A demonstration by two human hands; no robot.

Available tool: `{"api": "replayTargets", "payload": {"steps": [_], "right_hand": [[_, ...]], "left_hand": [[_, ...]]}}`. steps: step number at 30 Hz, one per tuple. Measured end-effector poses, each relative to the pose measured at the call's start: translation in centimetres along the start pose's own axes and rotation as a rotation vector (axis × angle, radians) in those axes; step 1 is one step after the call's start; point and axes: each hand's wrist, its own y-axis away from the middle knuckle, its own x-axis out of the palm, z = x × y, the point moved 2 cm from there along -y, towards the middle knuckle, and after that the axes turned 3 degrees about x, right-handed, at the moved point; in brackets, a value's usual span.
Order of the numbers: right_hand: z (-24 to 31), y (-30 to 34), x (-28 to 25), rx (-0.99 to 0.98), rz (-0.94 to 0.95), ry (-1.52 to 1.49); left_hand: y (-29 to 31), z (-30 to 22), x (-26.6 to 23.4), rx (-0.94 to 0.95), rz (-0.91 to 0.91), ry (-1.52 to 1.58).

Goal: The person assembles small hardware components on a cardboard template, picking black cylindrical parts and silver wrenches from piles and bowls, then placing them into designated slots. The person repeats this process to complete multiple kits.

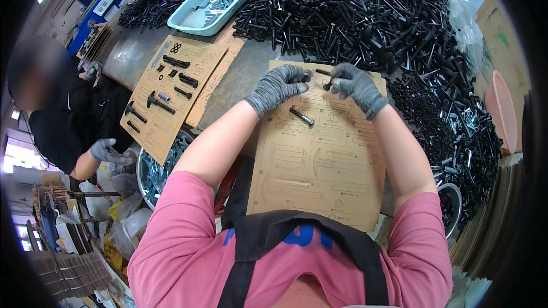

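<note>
A brown cardboard sheet [285, 199] printed with part outlines lies in front of me. Above its far left part, my left hand [279, 88], in a grey glove, is closed with the fingertips drawn together; what they hold, if anything, is too small to make out. My right hand [358, 88], gloved alike, pinches a short black bolt [327, 86] over the far right part. Beyond and between the hands, another black bolt [322, 72] lies near the sheet's far edge. Nearer me, a longer dark bolt [301, 116] with a shiny end rests at a slant.
A large heap of black bolts [348, 17] covers the far side, with smaller hardware [456, 142] on the right. At left are a second sheet [188, 108] bearing black parts, a pale blue tray [178, 20] of silver bolts, and a co-worker's gloved hand [111, 151].
</note>
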Motion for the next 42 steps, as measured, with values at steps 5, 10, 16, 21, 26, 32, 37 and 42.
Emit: {"api": "replayTargets", "payload": {"steps": [5,10,16,21,26,32,37,42], "right_hand": [[-2.5,3.1,-2.2,0.046,-0.033,0.274],[-2.9,3.9,-4.0,-0.123,-0.285,0.655],[-3.1,5.0,-2.9,-0.263,-0.065,0.913],[-2.8,4.8,-1.3,-0.194,-0.128,1.030],[-2.6,4.4,0.0,-0.175,-0.114,1.022],[-1.9,4.5,0.4,-0.171,-0.128,1.010],[-1.8,4.6,1.1,-0.193,-0.145,1.003],[-1.8,4.6,1.0,-0.211,-0.161,0.994]], "left_hand": [[-0.1,-0.1,0.7,-0.078,0.113,-0.032],[1.3,-0.5,0.1,-0.030,0.240,-0.412],[2.4,-0.6,1.5,0.241,0.280,-0.795],[1.1,-0.8,2.9,0.184,0.137,-0.832],[0.3,-1.0,3.3,0.142,0.199,-0.857],[0.4,-0.8,2.6,0.160,0.187,-0.807],[0.3,-0.6,2.9,0.163,0.188,-0.817],[0.2,-0.3,3.0,0.206,0.188,-0.796]]}}
